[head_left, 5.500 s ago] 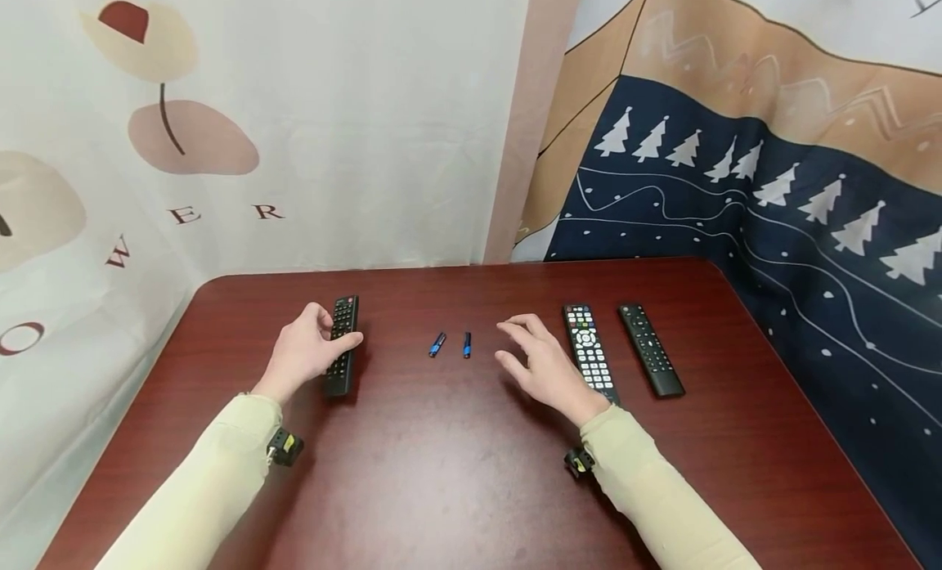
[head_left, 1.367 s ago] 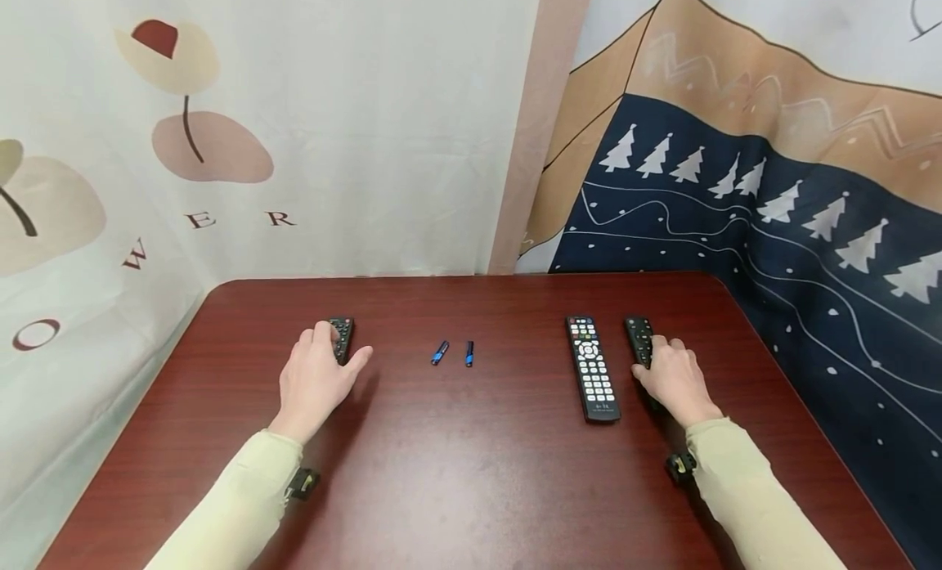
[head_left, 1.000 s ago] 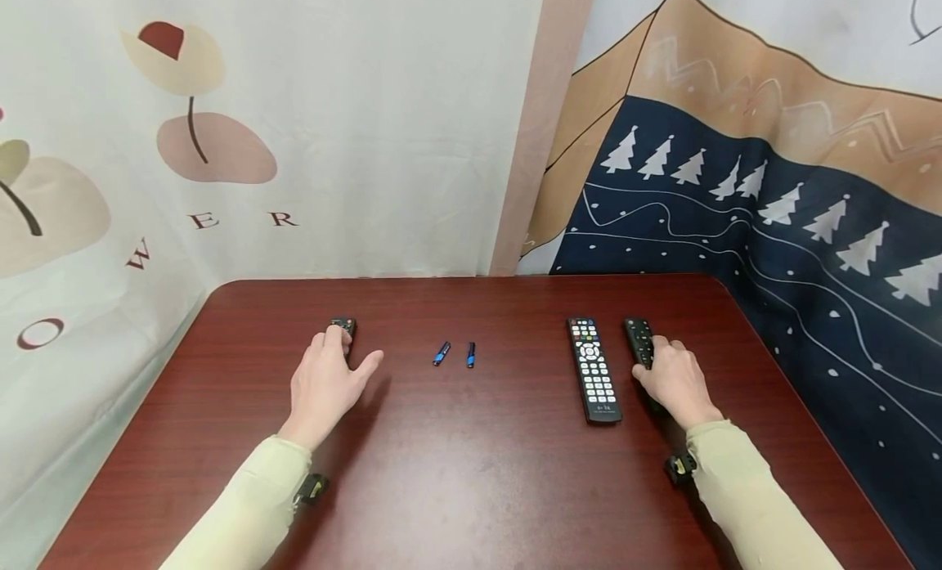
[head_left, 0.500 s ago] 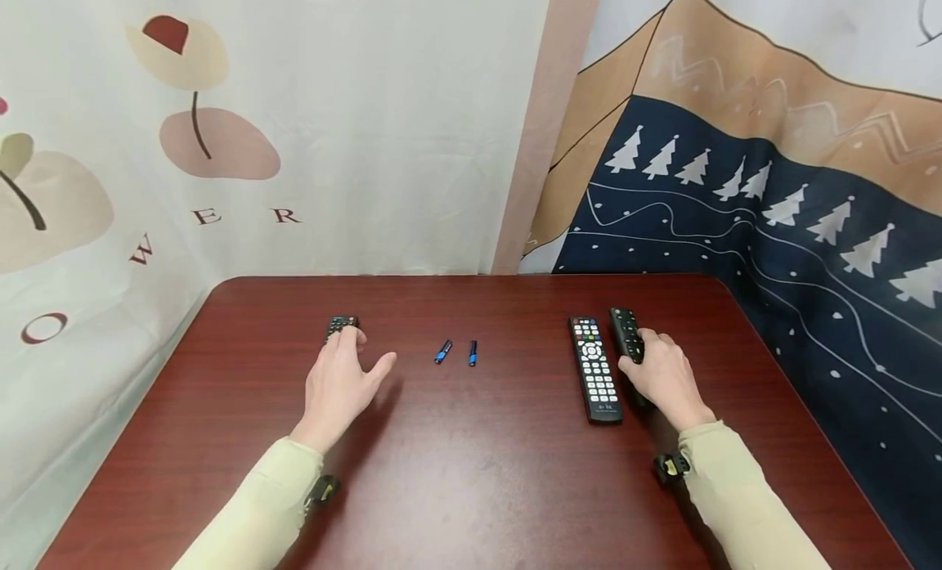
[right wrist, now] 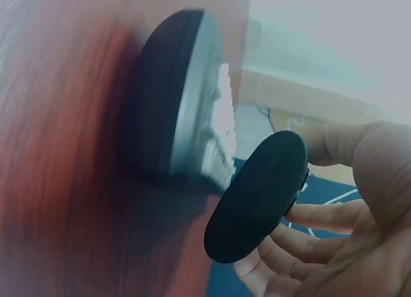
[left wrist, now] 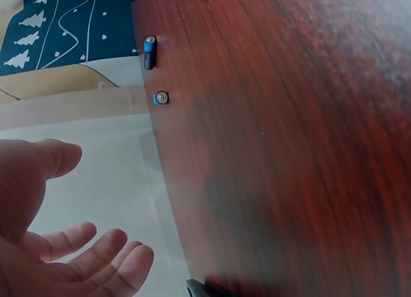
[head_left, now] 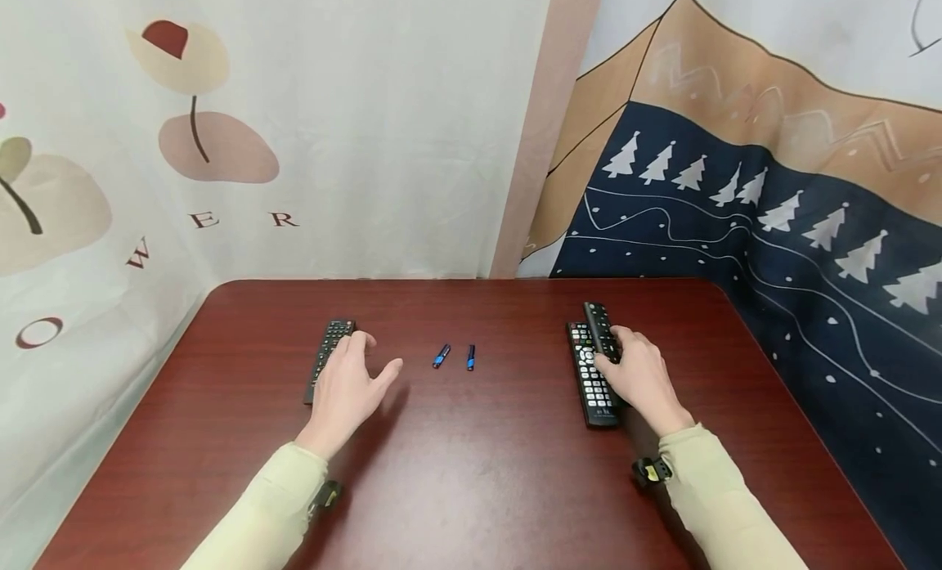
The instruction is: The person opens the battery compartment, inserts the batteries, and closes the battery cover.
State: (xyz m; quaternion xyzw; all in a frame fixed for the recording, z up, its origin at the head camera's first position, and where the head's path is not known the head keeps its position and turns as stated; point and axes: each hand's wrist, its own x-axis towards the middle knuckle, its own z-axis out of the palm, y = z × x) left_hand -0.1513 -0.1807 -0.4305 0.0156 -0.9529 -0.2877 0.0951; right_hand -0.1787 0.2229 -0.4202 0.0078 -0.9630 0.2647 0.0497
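Observation:
In the head view my right hand (head_left: 642,375) grips a slim black remote control (head_left: 599,318) by its sides, thumb on the left. That remote is raised, overlapping a second remote with white buttons (head_left: 591,390) that lies on the table. The right wrist view shows the gripped remote's end (right wrist: 257,197) tilted, beside the white-buttoned remote (right wrist: 173,104). My left hand (head_left: 346,390) hovers with fingers and thumb spread, holding nothing. A third black remote (head_left: 329,351) lies just left of it, partly hidden by the hand.
Two small blue-and-black batteries (head_left: 441,356) lie apart on the dark red table (head_left: 471,472), between the hands; both also show in the left wrist view, one battery (left wrist: 150,53) above the other. Printed curtains (head_left: 383,145) hang behind and to the right of the table.
My right hand has lifted the rightmost remote and carried it left, over the white-buttoned one. My left hand has let go of the left remote and drawn rightward, leaving it on the table.

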